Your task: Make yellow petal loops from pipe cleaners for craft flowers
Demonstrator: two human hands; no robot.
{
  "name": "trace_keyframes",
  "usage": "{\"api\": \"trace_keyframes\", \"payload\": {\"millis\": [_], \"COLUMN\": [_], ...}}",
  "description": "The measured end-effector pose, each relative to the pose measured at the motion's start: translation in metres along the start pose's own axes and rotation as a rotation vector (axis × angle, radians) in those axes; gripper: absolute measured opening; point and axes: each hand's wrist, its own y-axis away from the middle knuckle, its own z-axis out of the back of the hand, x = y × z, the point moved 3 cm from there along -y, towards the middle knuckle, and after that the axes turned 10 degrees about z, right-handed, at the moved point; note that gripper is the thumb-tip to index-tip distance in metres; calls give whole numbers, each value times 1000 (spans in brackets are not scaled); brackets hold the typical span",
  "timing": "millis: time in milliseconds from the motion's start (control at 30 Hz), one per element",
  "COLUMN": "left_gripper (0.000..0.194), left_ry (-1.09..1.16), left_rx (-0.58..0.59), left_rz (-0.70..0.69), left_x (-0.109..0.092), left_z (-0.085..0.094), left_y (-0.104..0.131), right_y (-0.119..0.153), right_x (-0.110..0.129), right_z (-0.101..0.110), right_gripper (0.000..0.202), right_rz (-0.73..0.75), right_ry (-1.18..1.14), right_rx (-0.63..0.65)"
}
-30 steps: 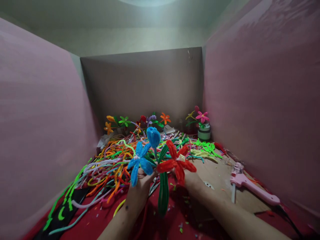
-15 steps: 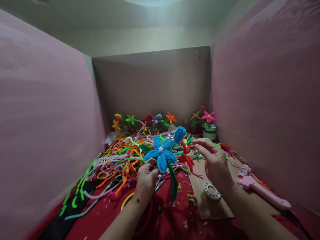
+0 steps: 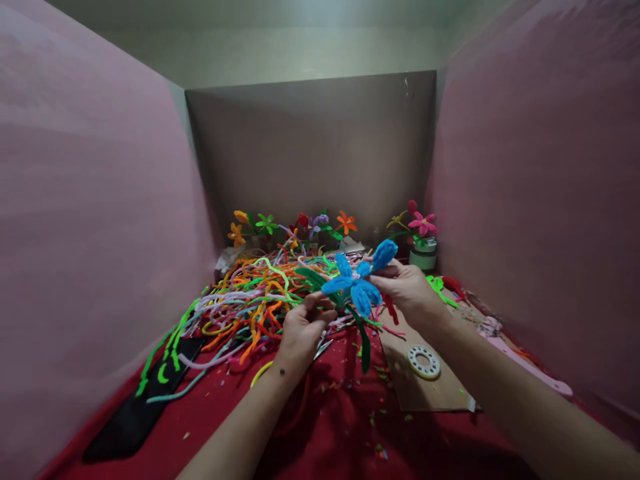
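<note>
A blue pipe-cleaner flower (image 3: 366, 297) with a pale centre, a blue bud (image 3: 385, 255) and dark green leaves (image 3: 365, 343) is held up in front of me. My left hand (image 3: 305, 328) pinches it low down, beneath the petals, where the stem is mostly hidden. From the right, my right hand (image 3: 407, 288) reaches in with its fingers closed at the blue petals below the bud. Part of a red pipe-cleaner flower (image 3: 390, 310) shows under that hand. Scissors (image 3: 323, 348) lie on the red cloth beside my left wrist.
Loose pipe cleaners (image 3: 240, 293) are heaped at centre left, some over a black strip (image 3: 130, 417). At right, cardboard (image 3: 425, 397) bears a white ring (image 3: 424, 362) beside a pink glue gun (image 3: 530, 365). Finished flowers (image 3: 315, 227) and a green pot (image 3: 423, 255) stand behind. Pink walls flank both sides.
My right hand has come in from the right and closed on the blue flower by its bud. The flower has tilted and shifted right. The camera view has moved slightly.
</note>
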Motion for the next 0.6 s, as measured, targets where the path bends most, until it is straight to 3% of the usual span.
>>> {"api": "trace_keyframes", "payload": {"millis": [100, 233, 600], "left_gripper": [28, 28, 23], "left_ry": [36, 37, -109], "left_rx": [-55, -80, 56], "left_rz": [21, 121, 106], "left_x": [-6, 0, 20], "left_z": [11, 19, 5], "left_y": [-5, -13, -14], "right_y": [-17, -33, -45], "right_x": [5, 16, 30], "right_z": [14, 27, 55], "right_gripper": [28, 27, 24], "right_rz": [5, -12, 168], "right_ry": [47, 113, 785], "right_rx": [-40, 21, 121]}}
